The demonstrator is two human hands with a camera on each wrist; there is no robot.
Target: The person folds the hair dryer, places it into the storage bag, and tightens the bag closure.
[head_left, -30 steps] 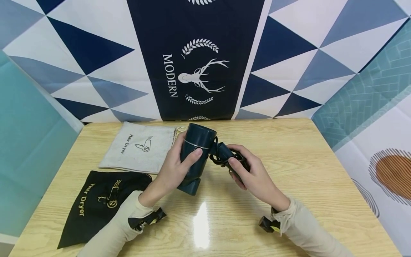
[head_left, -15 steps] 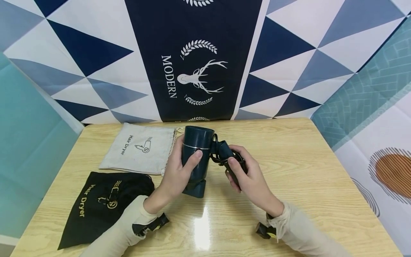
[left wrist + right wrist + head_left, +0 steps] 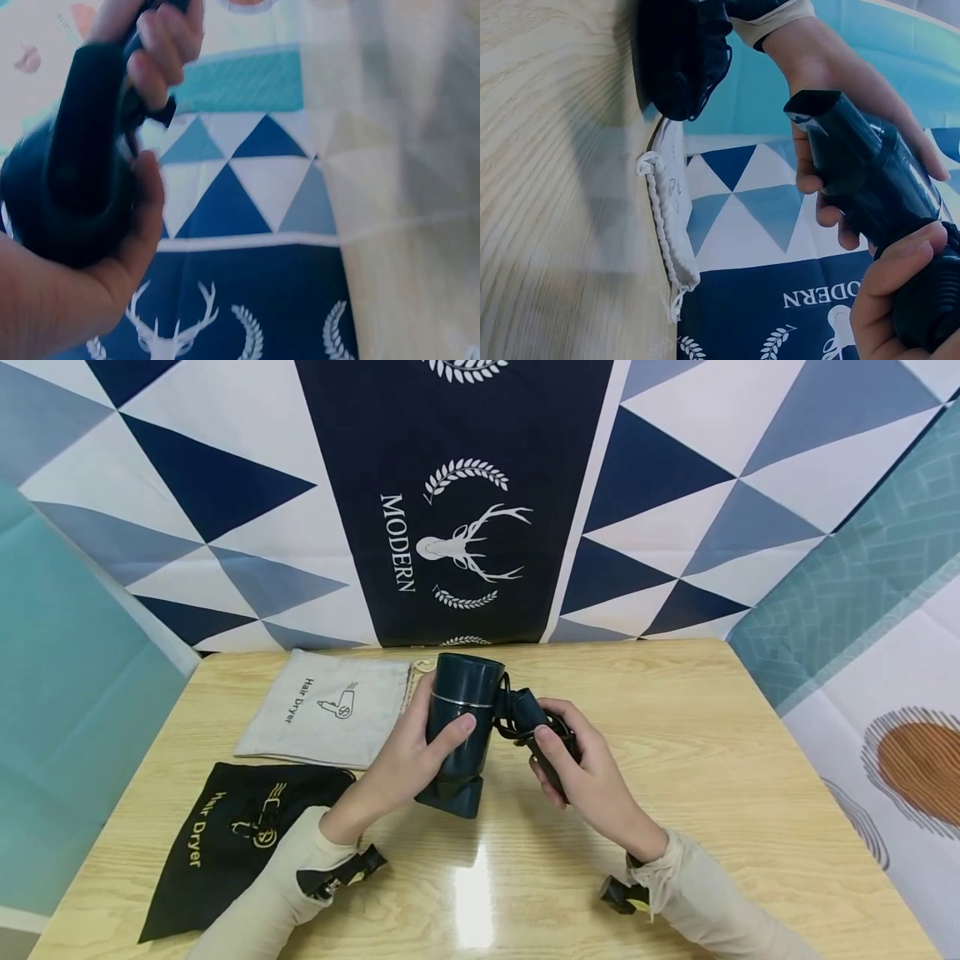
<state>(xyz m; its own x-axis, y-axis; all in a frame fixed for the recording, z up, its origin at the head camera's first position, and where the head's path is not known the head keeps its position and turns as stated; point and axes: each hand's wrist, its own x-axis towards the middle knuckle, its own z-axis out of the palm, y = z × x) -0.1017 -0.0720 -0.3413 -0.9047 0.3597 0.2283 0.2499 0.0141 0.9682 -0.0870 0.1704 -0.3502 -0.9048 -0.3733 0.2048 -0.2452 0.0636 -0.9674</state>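
A dark teal hair dryer is held above the table by both hands. My left hand grips its barrel, thumb lying across the front and the other fingers behind. At the barrel's lower end sits a flat nozzle. My right hand holds the handle together with a looped black cord, partly hidden by the fingers. In the right wrist view the hair dryer points its nozzle up and left. The left wrist view shows the hair dryer dark and blurred.
A grey drawstring pouch marked "Hair Dryer" lies at the table's back left. In front of it lies a black pouch with the same words in gold. The wooden table ends at a patterned cloth wall.
The nozzle end of the hair dryer has swung a little to the right, so the barrel stands more upright. Both hands keep their hold and have barely shifted.
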